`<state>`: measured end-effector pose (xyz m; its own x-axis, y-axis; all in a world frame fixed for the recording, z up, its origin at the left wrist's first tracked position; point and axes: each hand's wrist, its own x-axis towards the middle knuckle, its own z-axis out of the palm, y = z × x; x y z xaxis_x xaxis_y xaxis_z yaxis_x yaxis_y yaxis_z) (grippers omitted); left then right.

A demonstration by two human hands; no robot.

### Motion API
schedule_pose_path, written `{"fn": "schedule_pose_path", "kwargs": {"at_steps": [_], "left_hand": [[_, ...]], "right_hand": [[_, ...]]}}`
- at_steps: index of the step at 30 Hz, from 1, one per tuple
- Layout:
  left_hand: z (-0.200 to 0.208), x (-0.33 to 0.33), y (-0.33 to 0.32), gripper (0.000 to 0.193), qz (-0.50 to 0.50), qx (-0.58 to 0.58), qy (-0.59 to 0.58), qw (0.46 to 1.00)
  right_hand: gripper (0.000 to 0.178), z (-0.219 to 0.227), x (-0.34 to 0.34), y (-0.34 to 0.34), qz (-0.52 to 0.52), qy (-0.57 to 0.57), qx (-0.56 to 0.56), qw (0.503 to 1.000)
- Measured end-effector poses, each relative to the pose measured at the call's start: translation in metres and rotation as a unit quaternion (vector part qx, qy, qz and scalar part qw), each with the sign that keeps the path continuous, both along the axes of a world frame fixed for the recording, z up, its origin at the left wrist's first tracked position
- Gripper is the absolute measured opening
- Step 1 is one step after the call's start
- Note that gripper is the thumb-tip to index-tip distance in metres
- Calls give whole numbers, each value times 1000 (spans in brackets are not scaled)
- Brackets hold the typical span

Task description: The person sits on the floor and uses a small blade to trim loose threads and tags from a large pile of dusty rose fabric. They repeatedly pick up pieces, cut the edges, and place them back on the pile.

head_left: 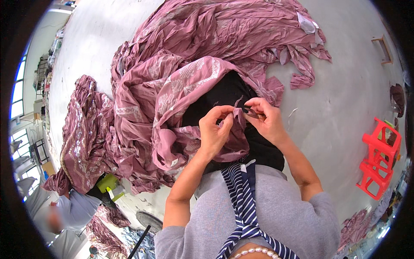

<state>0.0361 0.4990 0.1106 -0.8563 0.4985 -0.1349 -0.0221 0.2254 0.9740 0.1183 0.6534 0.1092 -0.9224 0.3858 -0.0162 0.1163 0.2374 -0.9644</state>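
Note:
Across my lap lies a large mauve-pink cloth (189, 84) with silvery patterned bands. My left hand (215, 131) is closed in a pinch, thumb against forefinger, on a narrow gathered edge of this cloth. Close beside it on the right, my right hand (268, 123) also pinches a strip of the same cloth. A small dark item (246, 108) shows at its fingertips, too small to make out. Both hands are above my black-clad lap (215, 98), and the cloth hangs down between them.
More mauve cloth (207, 30) spreads over the pale floor (345, 82) ahead. Red plastic stools (379, 157) stand at the right, with a small wooden frame (383, 49) beyond. At the lower left, a person (79, 211) is near a green stool (110, 185) and heaped cloth.

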Motion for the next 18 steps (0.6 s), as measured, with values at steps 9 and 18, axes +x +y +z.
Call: {"fn": "schedule_pose_path", "kwargs": {"at_steps": [9, 18], "left_hand": [[14, -7, 1, 13, -110, 4, 92, 990], [13, -5, -1, 12, -142, -7, -16, 990]], "right_hand": [[26, 13, 11, 43, 113, -115, -114, 980], [20, 22, 3, 49, 180, -85, -64, 978]]}}
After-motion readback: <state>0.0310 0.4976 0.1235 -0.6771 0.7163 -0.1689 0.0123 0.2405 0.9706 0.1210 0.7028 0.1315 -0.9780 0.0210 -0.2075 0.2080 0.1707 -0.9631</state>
